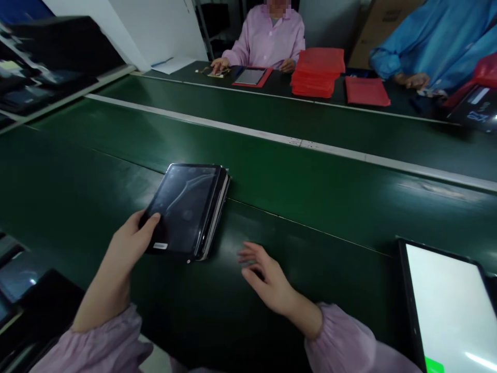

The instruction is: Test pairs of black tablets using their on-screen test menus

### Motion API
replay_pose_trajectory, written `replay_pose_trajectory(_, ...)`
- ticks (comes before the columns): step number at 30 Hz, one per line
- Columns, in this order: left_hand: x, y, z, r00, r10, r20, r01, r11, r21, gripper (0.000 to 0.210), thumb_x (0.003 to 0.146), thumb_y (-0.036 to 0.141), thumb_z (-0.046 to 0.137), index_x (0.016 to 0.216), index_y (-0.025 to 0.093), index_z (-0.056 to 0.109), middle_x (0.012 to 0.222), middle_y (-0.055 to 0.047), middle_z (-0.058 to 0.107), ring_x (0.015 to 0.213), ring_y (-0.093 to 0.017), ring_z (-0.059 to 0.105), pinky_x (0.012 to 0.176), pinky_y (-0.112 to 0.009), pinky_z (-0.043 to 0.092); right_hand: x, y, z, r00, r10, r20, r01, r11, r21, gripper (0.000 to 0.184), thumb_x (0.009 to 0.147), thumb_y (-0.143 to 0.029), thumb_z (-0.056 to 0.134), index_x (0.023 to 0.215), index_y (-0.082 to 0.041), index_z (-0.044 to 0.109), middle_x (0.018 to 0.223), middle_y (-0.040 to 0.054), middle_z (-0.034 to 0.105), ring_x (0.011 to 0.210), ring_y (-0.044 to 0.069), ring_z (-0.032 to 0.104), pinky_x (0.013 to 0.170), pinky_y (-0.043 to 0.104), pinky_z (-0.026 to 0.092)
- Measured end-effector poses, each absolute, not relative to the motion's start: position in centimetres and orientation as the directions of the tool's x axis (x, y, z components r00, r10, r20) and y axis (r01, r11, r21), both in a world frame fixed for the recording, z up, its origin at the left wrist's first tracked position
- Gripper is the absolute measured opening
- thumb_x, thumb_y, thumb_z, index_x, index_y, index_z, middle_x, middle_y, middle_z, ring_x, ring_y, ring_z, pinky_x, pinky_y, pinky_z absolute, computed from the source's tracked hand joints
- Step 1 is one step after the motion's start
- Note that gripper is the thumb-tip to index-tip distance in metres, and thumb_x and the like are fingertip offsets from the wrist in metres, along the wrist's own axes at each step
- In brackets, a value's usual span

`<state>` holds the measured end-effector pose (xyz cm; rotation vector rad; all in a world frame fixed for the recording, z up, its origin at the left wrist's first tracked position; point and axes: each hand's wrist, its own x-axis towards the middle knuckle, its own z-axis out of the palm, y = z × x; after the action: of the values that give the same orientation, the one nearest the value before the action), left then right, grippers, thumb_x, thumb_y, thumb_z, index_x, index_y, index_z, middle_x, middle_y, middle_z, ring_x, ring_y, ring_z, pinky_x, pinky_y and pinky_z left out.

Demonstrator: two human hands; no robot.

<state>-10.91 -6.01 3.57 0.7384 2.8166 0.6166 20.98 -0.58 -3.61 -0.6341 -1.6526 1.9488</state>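
Observation:
A stack of black tablets (184, 207) with glossy screens is on or just over the green table, left of the middle. My left hand (134, 235) grips its near left edge, thumb on top of the uppermost screen; the other fingers are hidden beneath or behind it. A small white label shows at the near edge of the top tablet. My right hand (264, 280) hovers over the table to the right of the stack, apart from it, fingers loosely curved with a gap to the thumb and nothing in them.
A device with a lit white screen (452, 311) lies at the right. Across the table (310, 191) run pale strips. Beyond them, a person in pink (272, 39) and one in blue (438, 46) work beside red sheets (318, 72). Black devices (31, 300) stand at the lower left.

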Motion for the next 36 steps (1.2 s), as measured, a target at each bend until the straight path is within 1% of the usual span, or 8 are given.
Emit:
replay_pose_trajectory(7, -8.6, -6.0, 6.3, -0.904, 0.379, -0.199, 0.158, 0.727, 0.668, 0.024, 0.087, 0.043, 0.070, 0.102, 0.024, 0.074, 0.107, -0.003, 0.083, 0.125, -0.040, 0.070, 0.115, -0.054, 0.051, 12.3, 1.2, -3.9, -0.819, 0.555, -0.144, -0.047, -0.316, -0.948, 0.106, 0.081, -0.065, 0.088, 0.170, -0.031, 0.040, 0.167, 0.0150, 0.035, 0.147, 0.033, 0.051, 0.125, 0.054, 0.047)
replay_pose_trajectory(12, -6.4, -6.0, 6.6, -0.904, 0.275, -0.328, -0.124, 0.566, 0.815, 0.008, 0.086, 0.033, 0.074, 0.085, 0.026, 0.075, 0.080, 0.003, 0.079, 0.108, -0.029, 0.072, 0.106, -0.040, 0.055, 12.8, 1.2, -3.5, -0.787, 0.604, -0.128, -0.111, -0.343, -0.933, 0.119, 0.080, -0.073, 0.086, 0.175, -0.030, 0.027, 0.173, 0.0120, 0.036, 0.159, 0.033, 0.037, 0.134, 0.054, 0.031)
replay_pose_trajectory(15, -5.2, -6.1, 6.3, -0.807, 0.421, -0.415, -0.172, 0.503, 0.847, 0.019, 0.096, 0.034, 0.066, 0.082, 0.024, 0.074, 0.078, 0.002, 0.079, 0.094, -0.023, 0.073, 0.088, -0.030, 0.058, 13.8, 1.8, -3.3, -0.717, 0.676, -0.168, -0.190, -0.422, -0.887, 0.113, 0.080, -0.066, 0.083, 0.172, -0.029, 0.030, 0.172, 0.0079, 0.044, 0.160, 0.031, 0.038, 0.136, 0.050, 0.027)
replay_pose_trajectory(19, -3.4, -5.9, 6.7, -0.740, 0.403, -0.538, -0.329, 0.481, 0.813, 0.026, 0.102, 0.035, 0.058, 0.087, 0.022, 0.074, 0.072, 0.000, 0.078, 0.074, -0.021, 0.072, 0.070, -0.029, 0.058, 16.1, 3.0, -2.5, -0.668, 0.675, -0.314, -0.235, -0.591, -0.772, 0.088, 0.075, -0.047, 0.080, 0.158, -0.036, 0.052, 0.160, 0.0021, 0.059, 0.145, 0.032, 0.057, 0.119, 0.047, 0.049)
replay_pose_trajectory(22, -1.8, -5.5, 6.8, -0.718, 0.371, -0.590, -0.425, 0.438, 0.792, 0.005, 0.089, 0.023, 0.073, 0.092, 0.021, 0.077, 0.075, 0.000, 0.080, 0.075, -0.021, 0.077, 0.068, -0.027, 0.060, 18.8, 3.1, -1.6, -0.625, 0.669, -0.402, -0.258, -0.663, -0.703, 0.081, 0.068, -0.038, 0.080, 0.148, -0.037, 0.064, 0.142, 0.0010, 0.072, 0.118, 0.028, 0.071, 0.096, 0.040, 0.059)
replay_pose_trajectory(25, 0.1, -5.3, 6.0, -0.673, 0.432, -0.600, -0.470, 0.377, 0.798, 0.023, 0.076, 0.021, 0.084, 0.099, 0.021, 0.080, 0.085, -0.004, 0.083, 0.086, -0.024, 0.081, 0.070, -0.027, 0.062, 22.1, 2.4, -1.1, -0.553, 0.707, -0.440, -0.289, -0.658, -0.695, 0.077, 0.063, -0.033, 0.084, 0.139, -0.037, 0.072, 0.126, 0.0015, 0.078, 0.095, 0.024, 0.073, 0.079, 0.033, 0.059)
replay_pose_trajectory(31, 4.2, -5.6, 3.7, -0.446, 0.666, -0.598, -0.589, 0.285, 0.756, 0.060, 0.055, 0.041, 0.103, 0.107, 0.025, 0.080, 0.095, -0.002, 0.084, 0.086, -0.023, 0.080, 0.072, -0.025, 0.063, 28.9, -1.4, -2.0, -0.389, 0.822, -0.416, -0.279, -0.535, -0.797, 0.070, 0.070, -0.044, 0.082, 0.139, -0.040, 0.073, 0.121, 0.0038, 0.081, 0.079, 0.021, 0.073, 0.070, 0.033, 0.059)
replay_pose_trajectory(36, 7.5, -4.7, 3.4, -0.190, 0.615, -0.765, -0.662, 0.495, 0.563, 0.039, 0.068, 0.029, 0.097, 0.100, 0.021, 0.077, 0.077, -0.001, 0.079, 0.066, -0.019, 0.075, 0.060, -0.026, 0.061, 33.3, -4.3, -2.4, -0.314, 0.842, -0.439, -0.235, -0.516, -0.823, 0.064, 0.070, -0.046, 0.079, 0.134, -0.040, 0.075, 0.136, 0.0034, 0.077, 0.096, 0.026, 0.079, 0.080, 0.040, 0.064)
